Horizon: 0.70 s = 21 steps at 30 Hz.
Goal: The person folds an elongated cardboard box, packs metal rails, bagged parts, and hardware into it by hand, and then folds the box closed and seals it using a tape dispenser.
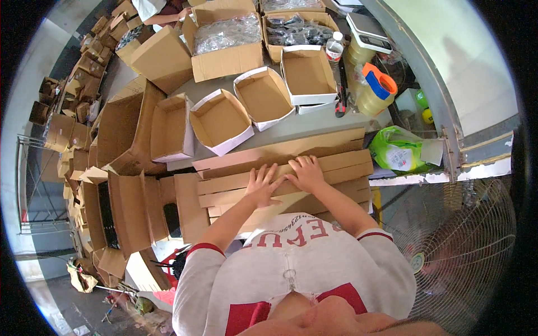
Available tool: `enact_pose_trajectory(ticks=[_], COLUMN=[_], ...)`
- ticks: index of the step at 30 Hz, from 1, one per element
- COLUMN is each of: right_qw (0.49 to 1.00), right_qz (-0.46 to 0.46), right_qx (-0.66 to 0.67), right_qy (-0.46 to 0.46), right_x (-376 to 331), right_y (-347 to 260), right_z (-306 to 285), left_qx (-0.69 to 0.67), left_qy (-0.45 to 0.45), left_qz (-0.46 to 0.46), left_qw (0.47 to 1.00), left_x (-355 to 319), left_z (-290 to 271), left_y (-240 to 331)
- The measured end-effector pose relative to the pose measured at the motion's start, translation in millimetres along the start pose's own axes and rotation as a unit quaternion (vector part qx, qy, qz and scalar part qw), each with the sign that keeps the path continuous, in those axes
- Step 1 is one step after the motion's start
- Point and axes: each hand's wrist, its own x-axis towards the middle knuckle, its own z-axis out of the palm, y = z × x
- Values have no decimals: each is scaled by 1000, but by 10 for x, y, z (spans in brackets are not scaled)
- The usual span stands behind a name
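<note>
Long brown cardboard pieces lie side by side in front of me, with narrow gaps and folded edges running left to right. My left hand rests on the cardboard with its fingers spread. Close to its right, my right hand presses on the same cardboard, fingers apart and slightly bent over a strip. Neither hand shows anything held in it. What lies under the palms is hidden.
Beyond the cardboard stand several shallow white-sided trays. Behind them are cartons of clear plastic bags, a bottle and a red-and-black cutter. Open cartons crowd the left; a green bag and a fan are right.
</note>
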Motion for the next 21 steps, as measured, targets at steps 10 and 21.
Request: enact_pose_trajectory(ticks=[10, 21], right_qw=[954, 952], right_qz=[131, 230], right_qx=[-113, -190], right_qy=[243, 69], right_x=[-235, 722], right_y=[1560, 2250], right_z=[-804, -2254], left_qx=[-8, -19], left_qy=[-20, 91], left_qz=[105, 186], left_qw=[994, 978], left_x=[362, 773], left_z=[-52, 37], left_y=[180, 722])
